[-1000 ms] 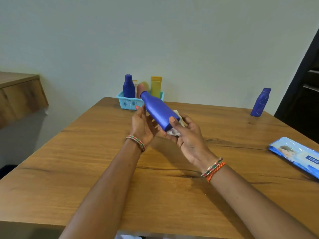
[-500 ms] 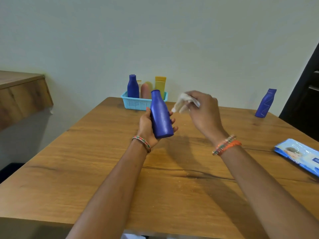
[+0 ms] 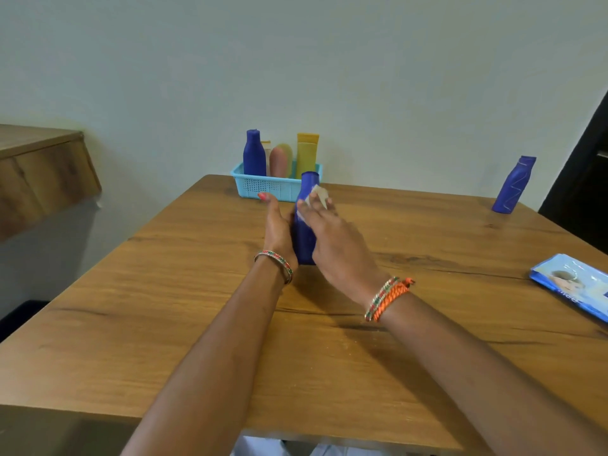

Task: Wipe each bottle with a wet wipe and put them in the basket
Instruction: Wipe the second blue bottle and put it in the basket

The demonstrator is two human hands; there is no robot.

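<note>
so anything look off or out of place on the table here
Nothing looks spilled or damaged. One blue bottle stands alone at the table's far right corner, apart from the basket, and appears to tilt, though the wide lens may cause that. The wipes pack lies partly out of frame at the right edge.

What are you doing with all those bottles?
The left hand holds a blue bottle upright while the right hand rubs a wet wipe over it. Several bottles already stand in the turquoise basket. One more blue bottle waits at the table's far corner, on the right.
</note>
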